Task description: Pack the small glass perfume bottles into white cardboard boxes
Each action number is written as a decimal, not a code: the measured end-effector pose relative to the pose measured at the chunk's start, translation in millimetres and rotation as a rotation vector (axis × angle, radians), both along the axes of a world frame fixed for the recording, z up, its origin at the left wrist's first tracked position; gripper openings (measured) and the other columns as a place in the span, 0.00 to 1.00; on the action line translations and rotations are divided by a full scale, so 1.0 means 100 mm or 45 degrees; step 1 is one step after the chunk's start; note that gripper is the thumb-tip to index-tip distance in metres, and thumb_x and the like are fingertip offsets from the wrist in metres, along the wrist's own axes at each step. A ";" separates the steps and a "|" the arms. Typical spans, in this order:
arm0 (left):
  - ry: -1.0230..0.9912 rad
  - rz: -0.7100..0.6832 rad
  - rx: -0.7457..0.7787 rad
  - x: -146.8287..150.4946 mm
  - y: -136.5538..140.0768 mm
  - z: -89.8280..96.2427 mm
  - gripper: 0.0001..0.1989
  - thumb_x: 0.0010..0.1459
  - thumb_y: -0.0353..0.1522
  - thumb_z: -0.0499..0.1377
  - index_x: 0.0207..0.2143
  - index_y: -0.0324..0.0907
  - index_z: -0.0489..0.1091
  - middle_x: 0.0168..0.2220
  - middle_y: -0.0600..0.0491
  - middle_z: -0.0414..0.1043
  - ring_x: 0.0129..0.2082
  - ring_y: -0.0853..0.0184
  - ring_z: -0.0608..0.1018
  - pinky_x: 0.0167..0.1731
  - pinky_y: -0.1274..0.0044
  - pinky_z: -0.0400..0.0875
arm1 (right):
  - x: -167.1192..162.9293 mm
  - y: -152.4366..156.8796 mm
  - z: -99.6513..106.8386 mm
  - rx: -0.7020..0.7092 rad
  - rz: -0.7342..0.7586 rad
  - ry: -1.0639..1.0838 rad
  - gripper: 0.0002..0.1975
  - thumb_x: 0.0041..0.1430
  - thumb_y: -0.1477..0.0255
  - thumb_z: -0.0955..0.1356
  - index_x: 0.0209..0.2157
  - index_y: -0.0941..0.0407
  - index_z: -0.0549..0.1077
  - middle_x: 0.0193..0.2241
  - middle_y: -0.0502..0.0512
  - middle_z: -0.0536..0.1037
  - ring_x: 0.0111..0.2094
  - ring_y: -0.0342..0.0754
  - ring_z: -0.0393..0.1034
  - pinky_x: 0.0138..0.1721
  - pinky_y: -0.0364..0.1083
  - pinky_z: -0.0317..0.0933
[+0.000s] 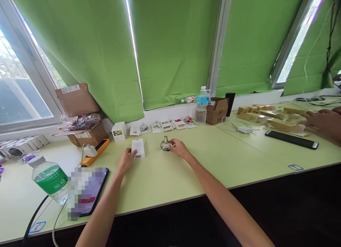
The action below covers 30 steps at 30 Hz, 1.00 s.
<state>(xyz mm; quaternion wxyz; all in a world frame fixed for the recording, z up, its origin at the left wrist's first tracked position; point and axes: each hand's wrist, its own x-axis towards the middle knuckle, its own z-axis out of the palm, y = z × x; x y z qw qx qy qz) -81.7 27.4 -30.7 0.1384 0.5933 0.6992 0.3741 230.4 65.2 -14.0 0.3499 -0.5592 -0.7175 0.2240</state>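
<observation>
Left hand (127,160): partly closed, thumb and fingers gripping the white carton (138,147) at its edge. Right hand (178,148): pinching the small glass bottle (165,145), upright on the table (170,183). Judged risk: smooth glass slipping from a slack pinch, toppling toward the small boxes (167,125) behind.

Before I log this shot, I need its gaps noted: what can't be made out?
Head view:
White box: fine print, too small to read.
Glass bottle: right side, behind right hand.
Left phone: part of its screen, pixelated.
Co-worker's hand: arm beyond cut off by right edge.
</observation>
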 end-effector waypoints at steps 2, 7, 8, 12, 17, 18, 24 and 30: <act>-0.002 -0.007 -0.001 0.01 -0.01 0.01 0.22 0.55 0.45 0.55 0.46 0.41 0.67 0.47 0.45 0.73 0.47 0.57 0.74 0.41 0.72 0.64 | 0.00 -0.02 0.03 0.031 -0.027 0.003 0.21 0.49 0.66 0.70 0.46 0.57 0.72 0.41 0.57 0.76 0.35 0.48 0.70 0.34 0.43 0.60; -0.031 -0.018 -0.001 0.04 -0.04 0.03 0.23 0.55 0.45 0.55 0.48 0.40 0.66 0.47 0.44 0.73 0.47 0.55 0.74 0.42 0.70 0.64 | 0.02 -0.10 0.17 0.278 -0.094 0.219 0.19 0.54 0.59 0.65 0.39 0.59 0.73 0.35 0.57 0.76 0.28 0.44 0.67 0.32 0.43 0.60; -0.040 -0.019 0.001 0.05 -0.04 0.04 0.23 0.55 0.45 0.56 0.48 0.39 0.66 0.47 0.44 0.73 0.47 0.55 0.74 0.42 0.70 0.64 | 0.02 -0.12 0.20 0.277 -0.044 0.276 0.18 0.55 0.59 0.64 0.35 0.59 0.74 0.32 0.56 0.76 0.27 0.44 0.66 0.30 0.43 0.60; -0.096 -0.032 0.006 0.12 -0.10 0.07 0.23 0.54 0.44 0.57 0.48 0.40 0.65 0.46 0.43 0.73 0.44 0.57 0.75 0.39 0.72 0.66 | -0.06 -0.21 0.19 -0.047 0.389 0.381 0.17 0.54 0.59 0.66 0.31 0.60 0.74 0.25 0.54 0.75 0.23 0.42 0.64 0.23 0.40 0.58; -0.388 -0.156 -0.045 0.24 -0.20 0.10 0.30 0.48 0.46 0.62 0.50 0.40 0.63 0.51 0.40 0.69 0.35 0.63 0.77 0.25 0.79 0.66 | -0.35 -0.28 0.00 -0.342 0.631 0.401 0.19 0.51 0.63 0.70 0.42 0.59 0.74 0.37 0.58 0.75 0.25 0.40 0.68 0.23 0.39 0.65; -0.434 -0.187 -0.065 0.26 -0.22 0.10 0.32 0.48 0.47 0.62 0.51 0.40 0.62 0.53 0.40 0.67 0.32 0.66 0.77 0.22 0.80 0.65 | -0.39 -0.29 -0.03 -0.375 0.652 0.417 0.21 0.52 0.63 0.70 0.46 0.58 0.73 0.41 0.60 0.74 0.26 0.40 0.69 0.24 0.39 0.66; -0.610 -0.298 -0.202 0.33 -0.25 0.08 0.33 0.50 0.48 0.59 0.55 0.42 0.58 0.56 0.39 0.63 0.15 0.79 0.67 0.13 0.82 0.57 | -0.48 -0.32 -0.05 -0.527 0.701 0.539 0.26 0.53 0.63 0.70 0.53 0.57 0.68 0.50 0.62 0.70 0.30 0.41 0.70 0.27 0.40 0.68; -0.679 -0.348 -0.253 0.36 -0.21 0.03 0.29 0.52 0.45 0.58 0.53 0.40 0.61 0.44 0.45 0.72 0.16 0.77 0.68 0.13 0.82 0.57 | -0.47 -0.29 -0.07 -0.540 0.653 0.517 0.16 0.55 0.63 0.68 0.40 0.59 0.76 0.28 0.54 0.75 0.26 0.40 0.67 0.27 0.38 0.67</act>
